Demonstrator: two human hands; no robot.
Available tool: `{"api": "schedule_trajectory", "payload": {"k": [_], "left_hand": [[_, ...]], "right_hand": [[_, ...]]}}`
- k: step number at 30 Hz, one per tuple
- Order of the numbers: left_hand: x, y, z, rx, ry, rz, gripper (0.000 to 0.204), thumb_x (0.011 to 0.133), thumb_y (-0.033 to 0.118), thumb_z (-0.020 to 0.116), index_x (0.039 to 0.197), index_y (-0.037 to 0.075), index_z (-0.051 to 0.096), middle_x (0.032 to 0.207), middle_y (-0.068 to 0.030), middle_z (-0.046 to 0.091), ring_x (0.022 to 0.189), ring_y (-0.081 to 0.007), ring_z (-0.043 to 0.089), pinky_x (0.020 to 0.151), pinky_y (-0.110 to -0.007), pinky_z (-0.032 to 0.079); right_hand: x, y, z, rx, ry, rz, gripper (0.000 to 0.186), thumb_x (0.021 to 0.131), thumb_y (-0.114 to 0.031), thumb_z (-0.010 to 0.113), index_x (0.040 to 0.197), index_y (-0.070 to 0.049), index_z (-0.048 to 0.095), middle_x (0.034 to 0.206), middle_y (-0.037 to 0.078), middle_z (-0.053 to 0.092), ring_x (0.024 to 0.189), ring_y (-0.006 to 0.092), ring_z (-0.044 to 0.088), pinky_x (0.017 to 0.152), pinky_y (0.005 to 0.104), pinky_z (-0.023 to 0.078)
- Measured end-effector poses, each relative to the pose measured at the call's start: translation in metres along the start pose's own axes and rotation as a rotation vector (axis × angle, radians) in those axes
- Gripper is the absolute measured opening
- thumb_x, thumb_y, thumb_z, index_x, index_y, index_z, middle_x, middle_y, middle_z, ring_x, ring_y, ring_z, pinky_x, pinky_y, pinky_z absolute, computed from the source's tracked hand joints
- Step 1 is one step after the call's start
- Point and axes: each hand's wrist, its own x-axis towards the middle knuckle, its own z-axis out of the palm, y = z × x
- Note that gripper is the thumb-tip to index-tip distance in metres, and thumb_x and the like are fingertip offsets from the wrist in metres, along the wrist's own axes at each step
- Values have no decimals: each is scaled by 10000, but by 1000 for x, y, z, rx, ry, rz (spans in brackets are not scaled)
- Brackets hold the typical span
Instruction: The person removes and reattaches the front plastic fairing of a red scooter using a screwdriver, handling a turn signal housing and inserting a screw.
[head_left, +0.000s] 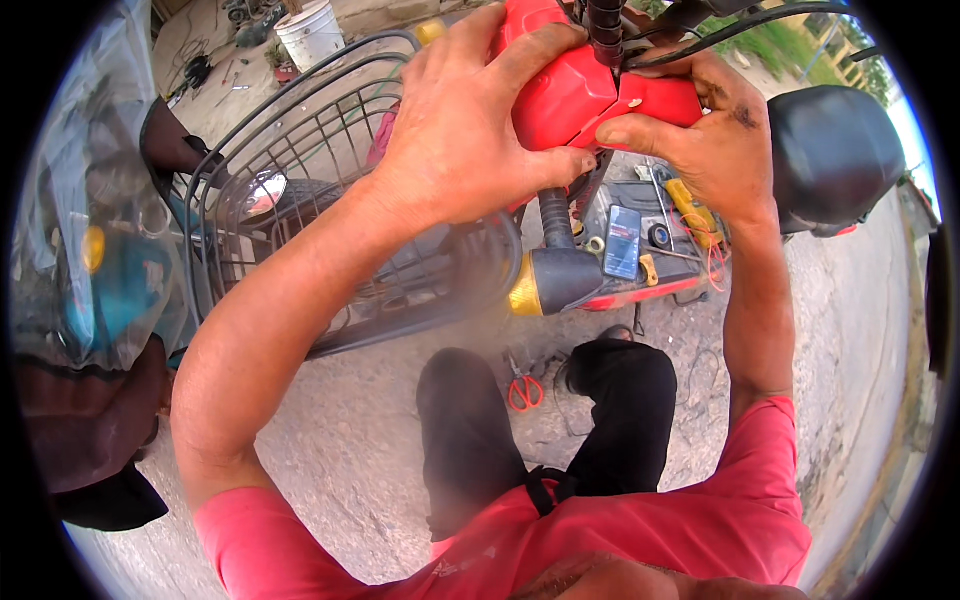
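Observation:
A red plastic cover [570,95] with a seam down its near side sits at the handlebar of a scooter-like vehicle. My left hand [465,115] spans its left side, fingers over the top and thumb stretched along the lower edge. From the right, my right hand [715,135] clasps the same cover, its thumb pressed near the seam and its other fingers curled behind, partly hidden. Dark smudges mark the right hand. Black cables [740,35] and a ribbed black tube [606,30] run past the cover at the top.
Left of the cover is a black wire basket [340,130]. Below lie a phone [622,240], a yellow multimeter [693,210] and tape [660,236] on the footboard. A black-and-gold handlebar grip [560,280] juts nearby. Red-handled scissors [524,390] rest on the ground between my legs.

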Motion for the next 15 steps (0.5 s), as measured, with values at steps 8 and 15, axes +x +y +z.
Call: {"api": "schedule_trajectory", "payload": {"k": [8,15], "left_hand": [[0,15,-10,31,-40,-63,889,704,408,873,1441,43,534,1439,-295,459,1314,-470,477,1102,-536,410],[1,17,-3,87,-34,-61,913,690,450,887,1444,68,542,1447,-263,465,1323,-447,482,1085,-514,441]], "right_hand": [[2,-5,-1,-64,-27,-52,479,702,-73,945,1107,-1,699,1069,52,732,978,107,672,871,282,570],[-3,-10,-2,-174,16,-181,502,700,-145,948,1108,14,701,1072,87,719,990,173,679,891,313,540]]}}
